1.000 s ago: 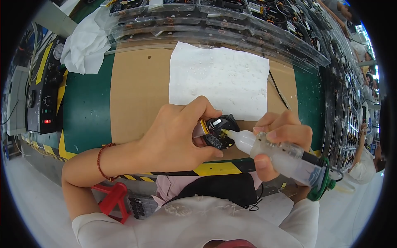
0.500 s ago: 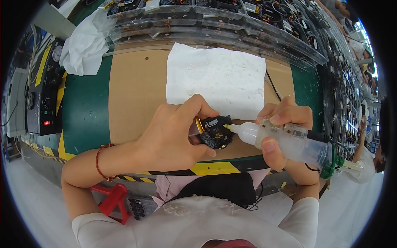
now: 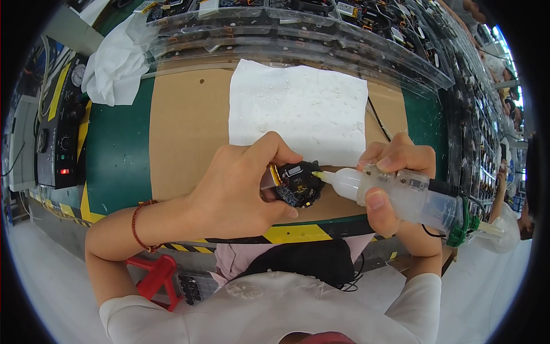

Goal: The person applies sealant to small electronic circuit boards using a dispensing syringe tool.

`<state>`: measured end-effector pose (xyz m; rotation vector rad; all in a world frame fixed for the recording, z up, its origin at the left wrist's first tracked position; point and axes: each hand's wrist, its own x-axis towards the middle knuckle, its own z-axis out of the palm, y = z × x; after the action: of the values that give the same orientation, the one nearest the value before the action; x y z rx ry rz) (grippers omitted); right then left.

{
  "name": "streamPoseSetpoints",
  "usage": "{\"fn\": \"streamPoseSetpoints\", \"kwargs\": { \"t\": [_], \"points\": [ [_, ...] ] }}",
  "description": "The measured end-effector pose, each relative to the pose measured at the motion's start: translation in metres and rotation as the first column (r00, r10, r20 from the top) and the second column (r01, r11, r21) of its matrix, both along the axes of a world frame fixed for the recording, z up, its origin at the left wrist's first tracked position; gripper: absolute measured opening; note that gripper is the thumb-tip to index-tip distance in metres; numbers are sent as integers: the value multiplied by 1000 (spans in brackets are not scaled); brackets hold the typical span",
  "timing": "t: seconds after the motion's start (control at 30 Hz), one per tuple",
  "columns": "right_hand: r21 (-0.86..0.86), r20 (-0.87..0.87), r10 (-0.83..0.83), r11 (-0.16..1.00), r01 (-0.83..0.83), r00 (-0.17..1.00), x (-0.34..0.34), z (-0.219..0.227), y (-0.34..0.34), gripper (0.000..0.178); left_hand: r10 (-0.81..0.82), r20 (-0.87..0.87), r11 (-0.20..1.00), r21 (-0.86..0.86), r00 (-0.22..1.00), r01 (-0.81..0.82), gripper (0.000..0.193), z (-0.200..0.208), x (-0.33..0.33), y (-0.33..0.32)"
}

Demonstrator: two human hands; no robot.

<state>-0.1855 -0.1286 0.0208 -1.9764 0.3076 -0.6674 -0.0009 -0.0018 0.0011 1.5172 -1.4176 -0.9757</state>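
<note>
Between the thumb and fingers of my left hand (image 3: 243, 186) is a small round black circuit board assembly (image 3: 301, 184), with a gold-edged part on its left side. My right hand (image 3: 395, 169) is wrapped round a translucent dispensing syringe (image 3: 401, 192), which has a white front end and a green cap at the back. The syringe's yellowish tip (image 3: 321, 175) meets the right edge of the board; whether it touches cannot be made out. Under and beyond the hands lies a white paper sheet (image 3: 298, 109) dotted with small clear blobs.
Brown cardboard (image 3: 183, 126) covers part of the green bench mat (image 3: 117, 155). Stacked clear trays (image 3: 246, 43) of electronic parts line the back. A black control box (image 3: 60, 132) and crumpled white cloth (image 3: 117, 63) are at left. A red stool (image 3: 157, 281) stands below.
The syringe in my right hand has shifted very slightly to the right, its tip staying by the board's edge. My left hand and the board hold almost the same place.
</note>
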Motion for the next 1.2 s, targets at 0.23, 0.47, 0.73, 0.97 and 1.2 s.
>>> {"fn": "streamPoseSetpoints", "kwargs": {
  "t": [0.23, 0.47, 0.73, 0.97, 1.2],
  "points": [
    [6, 18, -14, 1000, 13, 1000, 2, -1, 1, 36, -7, 10, 1000, 9, 1000, 7, 48, 2, 0, 0],
    [-151, 173, 55, 988, -29, 983, 6, -10, -8, 38, -13, 14, 1000, -15, 1000, 14, 46, 0, -1, 0],
    [-157, 186, 90, 986, -61, 978, 6, -9, -8, 39, -15, 59, 1000, -4, 998, 15, 44, 4, -2, 0],
    [53, 83, -43, 998, 39, 996, 4, -3, 10, 37, -28, 113, 999, -21, 993, 31, 44, 5, -1, 1],
    [46, 75, -16, 999, 12, 997, 5, -2, 6, 37, -36, 113, 999, -33, 993, 40, 43, 6, -2, -1]
  ]
}}
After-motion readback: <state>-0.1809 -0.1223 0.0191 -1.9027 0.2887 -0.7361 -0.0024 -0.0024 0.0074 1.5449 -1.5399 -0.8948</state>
